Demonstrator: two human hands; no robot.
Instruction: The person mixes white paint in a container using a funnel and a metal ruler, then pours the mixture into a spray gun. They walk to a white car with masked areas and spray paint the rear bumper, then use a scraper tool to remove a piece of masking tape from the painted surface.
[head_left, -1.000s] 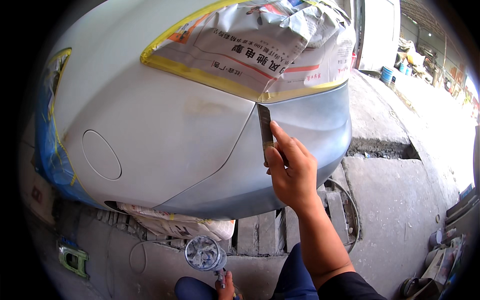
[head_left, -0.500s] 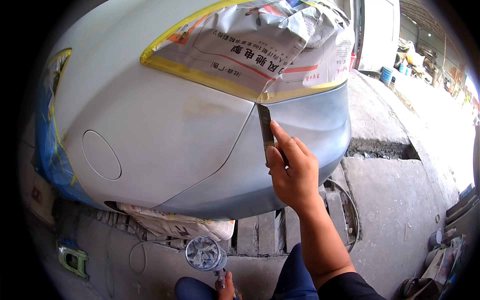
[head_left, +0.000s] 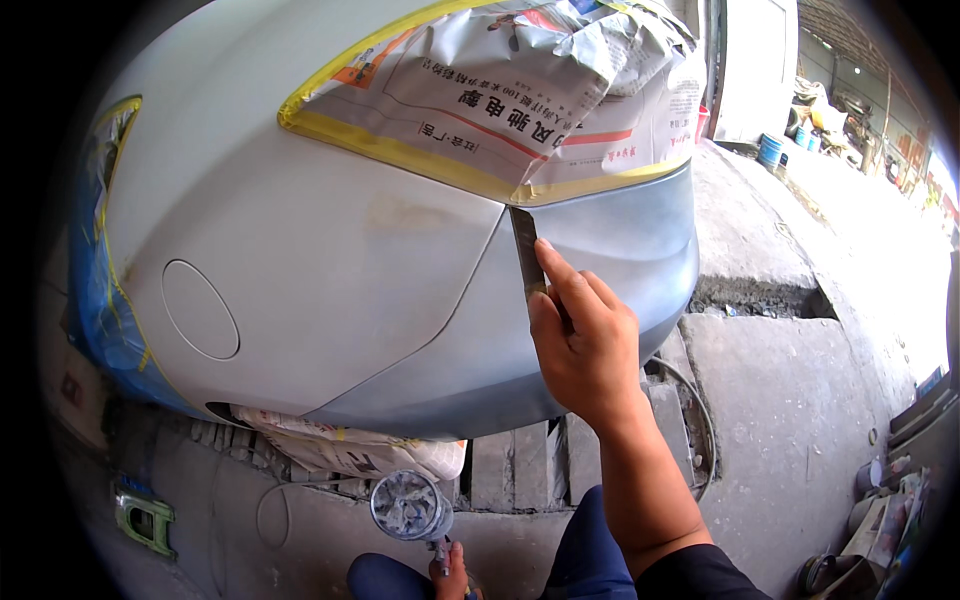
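Observation:
My right hand (head_left: 590, 345) grips a narrow dark flat blade (head_left: 527, 250), index finger stretched along it. The blade's tip sits by the seam just under the taped corner of the car's covered lamp; whether it touches the paint I cannot tell. Low in the view, my left hand (head_left: 450, 575) is closed around the handle of a spray gun (head_left: 438, 545), whose round clear cup (head_left: 410, 505) has grey-white smears. The car's panel (head_left: 330, 260) is pale grey, and its bumper (head_left: 610, 250) shades to blue-grey.
Newspaper (head_left: 540, 110) edged with yellow tape covers the lamp. Blue plastic sheeting (head_left: 120, 310) hangs on the left side. Concrete slabs (head_left: 510, 468) and a hose (head_left: 708, 420) lie below. A green stand (head_left: 145, 520) is at lower left; containers (head_left: 870, 475) stand at lower right.
The car has shifted very slightly left in view. My right hand and the blade stay by the seam, with the fingers a little lower on the blade. My left hand keeps the spray gun.

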